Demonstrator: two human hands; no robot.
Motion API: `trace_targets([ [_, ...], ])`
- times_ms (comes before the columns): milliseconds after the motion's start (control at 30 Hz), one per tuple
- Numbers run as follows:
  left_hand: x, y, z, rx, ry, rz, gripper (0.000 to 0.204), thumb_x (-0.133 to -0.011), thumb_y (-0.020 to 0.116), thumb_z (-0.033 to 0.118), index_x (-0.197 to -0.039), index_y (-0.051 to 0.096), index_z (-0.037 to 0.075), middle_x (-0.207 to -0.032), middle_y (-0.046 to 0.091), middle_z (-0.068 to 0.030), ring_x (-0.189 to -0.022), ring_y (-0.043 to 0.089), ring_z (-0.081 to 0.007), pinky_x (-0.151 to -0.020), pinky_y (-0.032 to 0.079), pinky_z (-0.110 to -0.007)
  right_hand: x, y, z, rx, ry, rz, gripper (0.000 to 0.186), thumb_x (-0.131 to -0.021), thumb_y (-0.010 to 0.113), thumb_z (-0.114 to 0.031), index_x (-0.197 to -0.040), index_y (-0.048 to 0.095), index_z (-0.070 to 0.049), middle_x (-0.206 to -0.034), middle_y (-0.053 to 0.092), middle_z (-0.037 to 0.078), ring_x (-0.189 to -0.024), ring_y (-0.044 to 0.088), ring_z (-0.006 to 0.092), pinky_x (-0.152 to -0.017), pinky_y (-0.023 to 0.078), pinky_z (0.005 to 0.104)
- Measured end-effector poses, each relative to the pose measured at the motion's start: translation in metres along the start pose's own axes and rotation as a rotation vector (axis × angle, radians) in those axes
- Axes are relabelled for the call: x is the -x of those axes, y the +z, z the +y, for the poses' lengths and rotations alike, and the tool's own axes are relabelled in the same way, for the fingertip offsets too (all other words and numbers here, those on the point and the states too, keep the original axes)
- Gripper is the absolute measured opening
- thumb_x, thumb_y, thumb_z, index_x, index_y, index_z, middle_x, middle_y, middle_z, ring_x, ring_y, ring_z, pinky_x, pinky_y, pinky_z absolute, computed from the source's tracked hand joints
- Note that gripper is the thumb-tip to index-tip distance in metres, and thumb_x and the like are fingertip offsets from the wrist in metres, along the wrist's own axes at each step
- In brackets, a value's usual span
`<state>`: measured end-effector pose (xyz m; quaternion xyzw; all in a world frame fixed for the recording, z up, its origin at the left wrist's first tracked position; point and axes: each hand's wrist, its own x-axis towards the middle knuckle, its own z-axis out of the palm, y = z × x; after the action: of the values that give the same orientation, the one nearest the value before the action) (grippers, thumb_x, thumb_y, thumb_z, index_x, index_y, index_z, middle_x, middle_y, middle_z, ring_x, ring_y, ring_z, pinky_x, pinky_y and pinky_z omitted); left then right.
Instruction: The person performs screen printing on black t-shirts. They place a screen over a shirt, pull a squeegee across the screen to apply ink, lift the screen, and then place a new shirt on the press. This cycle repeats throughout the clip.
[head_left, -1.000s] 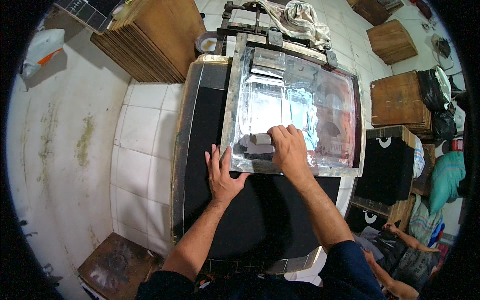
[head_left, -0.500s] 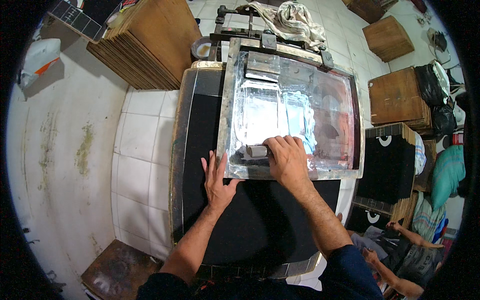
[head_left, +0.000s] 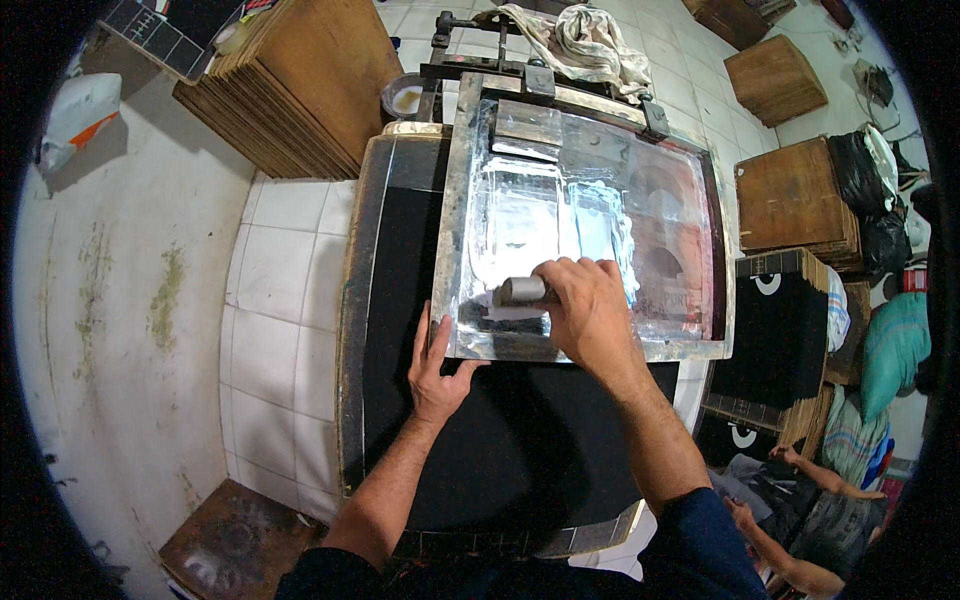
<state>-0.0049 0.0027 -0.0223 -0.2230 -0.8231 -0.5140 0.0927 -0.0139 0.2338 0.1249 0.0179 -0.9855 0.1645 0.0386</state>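
Note:
A metal-framed printing screen with white, pale blue and reddish patches lies over a black-covered board, held at its back by a clamp. My right hand is closed on a grey squeegee at the front left of the screen; its blade is mostly hidden. My left hand has its fingers stretched along the frame's front left corner, touching it, with the thumb apart. A second flat block lies on the screen near the back.
Stacked brown boards and a small tub stand back left; a crumpled cloth drapes behind the screen. Board stacks, black printed sheets and a green sack line the right. Another person's arms show lower right.
My right hand and the squeegee have moved slightly, lately a little up and rightward, and the squeegee is more tilted. The screen's front right has shifted slightly rightward in view.

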Motion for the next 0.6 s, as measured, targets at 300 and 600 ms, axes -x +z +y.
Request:
trace_targets([
  [300,0.001,0.002,-0.001,-0.007,0.005,0.007,0.094,-0.072,0.095,0.02,-0.152,0.048,0.012,-0.157,0.039,-0.032,-0.141,0.049,-0.0446,-0.107,0.055,-0.047,-0.093,0.019,0.071,0.126,0.034,-0.107,0.048,-0.079,0.084,-0.029,-0.121,0.065,-0.016,-0.105,0.075,0.009,-0.1,0.071,0.0308,-0.088,0.043,0.0505],
  [600,-0.004,0.0,0.005,-0.031,0.025,0.017,0.094,-0.07,0.096,0.019,-0.151,0.05,0.011,-0.157,0.04,-0.0324,-0.139,0.052,-0.0448,-0.105,0.056,-0.047,-0.138,0.031,0.095,0.113,0.056,0.085,0.047,-0.076,0.086,-0.026,-0.118,0.07,-0.012,-0.109,0.073,0.011,-0.104,0.069,0.0344,-0.086,0.05,0.0505],
])
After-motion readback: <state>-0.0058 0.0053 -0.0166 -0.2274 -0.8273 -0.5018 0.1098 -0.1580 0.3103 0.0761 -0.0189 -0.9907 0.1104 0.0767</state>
